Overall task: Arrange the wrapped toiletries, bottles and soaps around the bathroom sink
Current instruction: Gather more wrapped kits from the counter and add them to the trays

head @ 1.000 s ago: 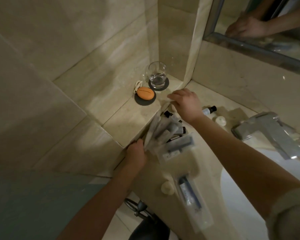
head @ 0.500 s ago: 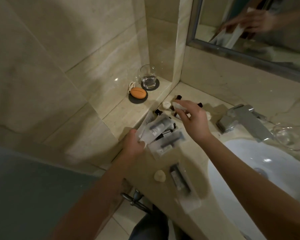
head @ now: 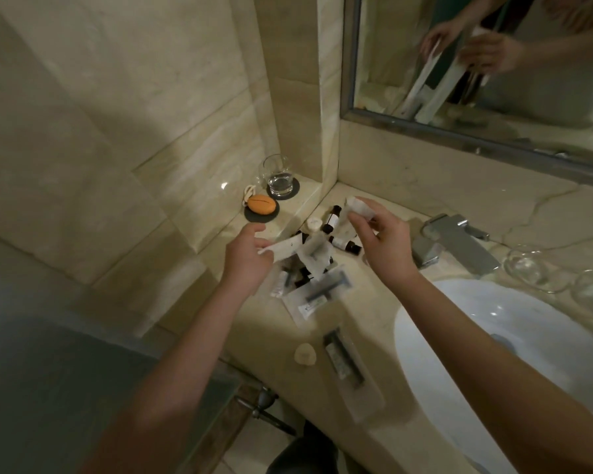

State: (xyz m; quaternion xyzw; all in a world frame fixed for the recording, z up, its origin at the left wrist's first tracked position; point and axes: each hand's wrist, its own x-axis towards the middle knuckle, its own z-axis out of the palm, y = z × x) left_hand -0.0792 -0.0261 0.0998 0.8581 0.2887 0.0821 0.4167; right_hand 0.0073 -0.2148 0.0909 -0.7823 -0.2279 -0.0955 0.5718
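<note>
My left hand [head: 245, 258] grips a bunch of wrapped toiletry packets [head: 303, 265] lifted above the counter [head: 322, 381], left of the sink [head: 493, 340]. My right hand [head: 386, 244] pinches a small white wrapped packet [head: 358, 206] near the back corner. Small dark-capped bottles [head: 332, 218] lie on the counter behind the bunch, beside a white round soap [head: 313, 223]. A long wrapped packet [head: 348, 362] and a pale round soap [head: 305, 354] lie near the counter's front edge.
An orange soap [head: 261, 204] on a dark dish and a glass tumbler [head: 279, 177] on a coaster stand on the raised ledge at the back left. The chrome tap [head: 454, 241] is behind the sink, with clear glasses [head: 531, 266] to its right. A mirror [head: 493, 63] hangs above.
My left hand has lifted the bunch of packets higher and toward the ledge. My right hand has picked up a small white packet near the bottles.
</note>
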